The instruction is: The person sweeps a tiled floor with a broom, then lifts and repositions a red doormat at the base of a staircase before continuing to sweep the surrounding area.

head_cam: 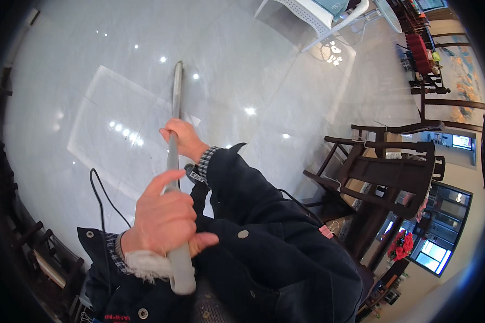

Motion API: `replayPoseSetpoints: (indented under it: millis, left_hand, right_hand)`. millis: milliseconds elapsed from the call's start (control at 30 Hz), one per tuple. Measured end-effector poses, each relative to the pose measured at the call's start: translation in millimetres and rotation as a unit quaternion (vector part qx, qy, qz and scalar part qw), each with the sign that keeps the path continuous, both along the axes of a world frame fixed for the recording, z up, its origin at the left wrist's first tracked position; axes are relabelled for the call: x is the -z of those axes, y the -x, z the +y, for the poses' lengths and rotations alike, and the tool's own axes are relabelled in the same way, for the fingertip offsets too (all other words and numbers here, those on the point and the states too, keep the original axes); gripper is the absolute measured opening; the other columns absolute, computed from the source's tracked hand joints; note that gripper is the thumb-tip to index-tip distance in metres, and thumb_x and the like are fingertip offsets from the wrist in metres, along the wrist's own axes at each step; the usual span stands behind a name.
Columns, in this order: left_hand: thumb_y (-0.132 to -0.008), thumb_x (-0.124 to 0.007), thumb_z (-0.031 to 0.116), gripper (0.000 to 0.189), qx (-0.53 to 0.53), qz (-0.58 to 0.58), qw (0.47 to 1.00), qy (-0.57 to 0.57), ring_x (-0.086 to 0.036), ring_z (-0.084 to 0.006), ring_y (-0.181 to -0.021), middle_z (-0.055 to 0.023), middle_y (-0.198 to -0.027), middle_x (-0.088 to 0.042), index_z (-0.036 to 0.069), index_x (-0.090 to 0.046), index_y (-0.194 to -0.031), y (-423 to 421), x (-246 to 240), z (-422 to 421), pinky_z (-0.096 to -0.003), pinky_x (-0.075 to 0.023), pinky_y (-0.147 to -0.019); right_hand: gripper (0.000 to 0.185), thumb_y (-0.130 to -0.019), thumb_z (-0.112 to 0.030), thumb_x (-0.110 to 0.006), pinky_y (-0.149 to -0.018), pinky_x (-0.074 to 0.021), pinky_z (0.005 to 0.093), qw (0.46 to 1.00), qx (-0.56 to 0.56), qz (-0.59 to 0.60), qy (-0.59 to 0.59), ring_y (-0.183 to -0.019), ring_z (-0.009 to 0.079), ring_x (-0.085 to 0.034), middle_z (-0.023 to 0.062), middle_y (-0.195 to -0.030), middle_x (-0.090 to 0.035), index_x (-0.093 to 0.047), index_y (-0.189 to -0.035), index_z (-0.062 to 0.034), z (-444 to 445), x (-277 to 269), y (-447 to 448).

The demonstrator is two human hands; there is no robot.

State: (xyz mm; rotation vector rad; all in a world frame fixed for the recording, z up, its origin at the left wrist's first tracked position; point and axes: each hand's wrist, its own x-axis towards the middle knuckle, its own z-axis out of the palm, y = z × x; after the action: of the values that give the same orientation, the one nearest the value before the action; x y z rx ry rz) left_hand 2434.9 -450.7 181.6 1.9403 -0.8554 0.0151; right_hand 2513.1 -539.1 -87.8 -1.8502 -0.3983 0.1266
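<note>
A long, pale grey handle (172, 157) runs from near my body out over the shiny tiled floor. Its rounded near end lies at the lower middle of the picture, and its far part is narrow and greyish; the kind of tool cannot be told. My left hand (165, 222) is wrapped around the handle close to that near end, index finger stretched along it, thumb to the right. Farther along, my right hand (184, 137) grips the same handle. White frayed cloth or fibre (151, 264) shows at my left wrist. Dark sleeves with checked cuffs cover both arms.
A dark wooden chair (388, 169) stands to the right, with a white chair (307, 18) at the top. Dark wooden furniture (50, 258) lines the left edge. A thin black cable (101, 198) loops beside my left arm. Red flowers (400, 245) are at the lower right.
</note>
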Motion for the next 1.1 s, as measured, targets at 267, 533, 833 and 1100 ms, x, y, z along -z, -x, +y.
replayPoseSetpoints:
  millis: [267,533,833,1100]
  left_hand:
    - [-0.081,-0.076,0.020,0.029,0.057,0.105,0.986,0.115,-0.064,-0.0289,-0.084,-0.0090,-0.081,-0.062,0.004,-0.053,-0.079,-84,28,-23,-0.0519,-0.0476,-0.093]
    - [-0.088,-0.066,0.002,0.007,-0.085,0.384,0.886,0.245,-0.061,-0.0193,-0.098,-0.0076,-0.098,-0.065,0.001,-0.059,-0.087,-215,136,-122,-0.0312,-0.0479,-0.089]
    - [-0.075,-0.076,0.004,0.023,-0.185,0.189,0.962,0.068,-0.062,-0.0247,-0.079,-0.0088,-0.074,-0.059,0.002,-0.054,-0.072,-306,19,-107,-0.0434,-0.0464,-0.091]
    - [-0.068,-0.084,0.018,0.036,0.094,0.114,0.989,0.031,-0.059,-0.0276,-0.070,-0.0066,-0.071,-0.056,0.005,-0.051,-0.073,-344,-44,-158,-0.0520,-0.0491,-0.087]
  right_hand:
    - [0.013,-0.080,-0.011,-0.067,-0.064,-0.0467,0.0443,0.974,0.102,-0.052,0.195,-0.074,0.0374,-0.058,0.0146,-0.076,-0.057,-0.057,-0.074,-0.0038,-163,-6,-51]
    - [0.017,-0.080,-0.019,-0.067,-0.066,-0.0474,0.0488,0.924,0.101,0.074,0.361,-0.076,0.0400,-0.059,0.0177,-0.080,-0.061,-0.060,-0.074,-0.0043,-298,101,-140]
    - [0.013,-0.078,-0.018,-0.064,-0.066,-0.0468,0.0447,0.996,0.065,0.037,0.048,-0.077,0.0373,-0.059,0.0148,-0.079,-0.060,-0.060,-0.073,-0.0066,-127,57,-276]
    - [0.010,-0.071,-0.013,-0.068,-0.065,-0.0464,0.0422,0.998,-0.022,0.030,0.057,-0.075,0.0332,-0.060,0.0102,-0.081,-0.061,-0.060,-0.074,-0.0096,-192,-35,-299]
